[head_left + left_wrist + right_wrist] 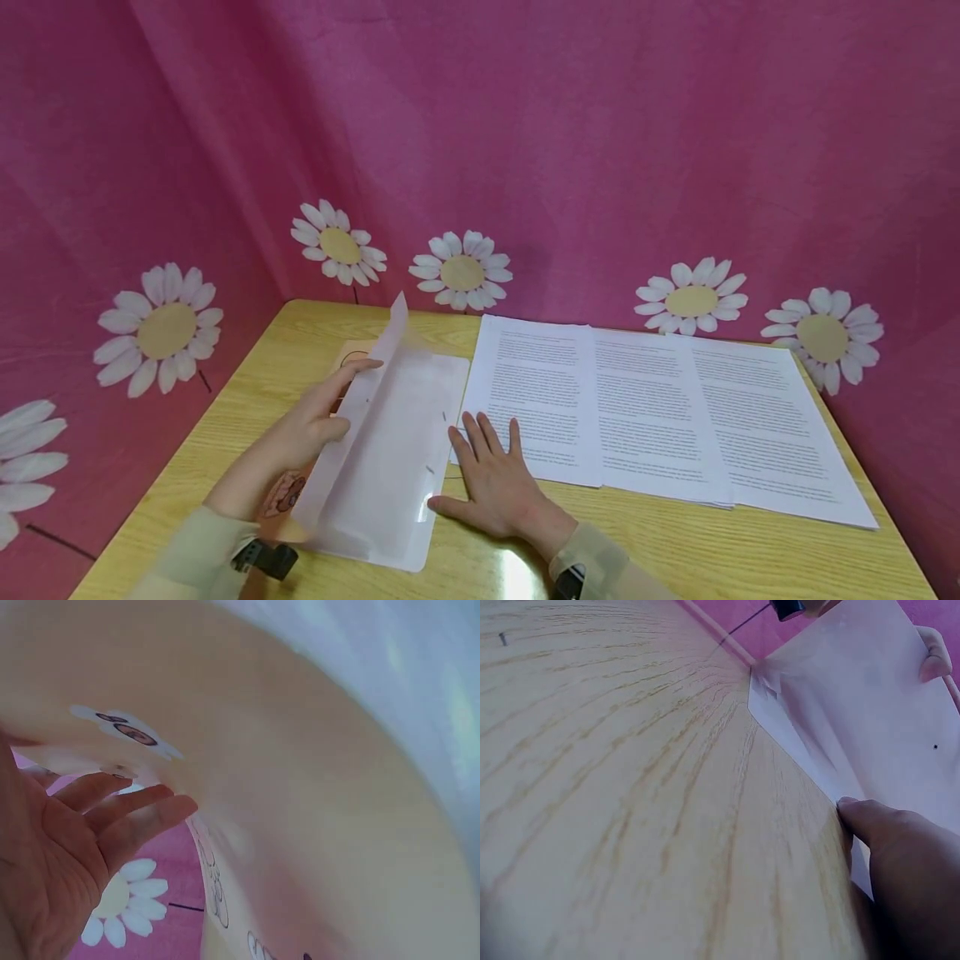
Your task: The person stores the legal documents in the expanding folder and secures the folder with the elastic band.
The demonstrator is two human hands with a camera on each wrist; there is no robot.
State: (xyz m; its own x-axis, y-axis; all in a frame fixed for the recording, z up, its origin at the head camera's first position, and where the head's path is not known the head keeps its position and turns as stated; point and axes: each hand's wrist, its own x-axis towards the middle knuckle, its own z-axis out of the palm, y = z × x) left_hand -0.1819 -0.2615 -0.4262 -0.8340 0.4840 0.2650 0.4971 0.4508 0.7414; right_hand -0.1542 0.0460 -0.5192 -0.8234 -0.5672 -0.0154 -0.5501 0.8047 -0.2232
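Observation:
A folder lies on the table with its pale, thin cover lifted and curving up along the left side. The cover's outer face, in the left wrist view, is peach with cartoon prints. My left hand is at the raised cover's edge. Its fingers reach out against the outer face, and one fingertip laps over the edge. My right hand rests with fingers spread between the folder's right edge and the printed sheets. In the right wrist view its thumb touches the folder's edge.
Several stacks of printed paper overlap in a row across the right side of the wooden table. A pink curtain with daisies hangs behind and at both sides. Each wrist bears a dark strap.

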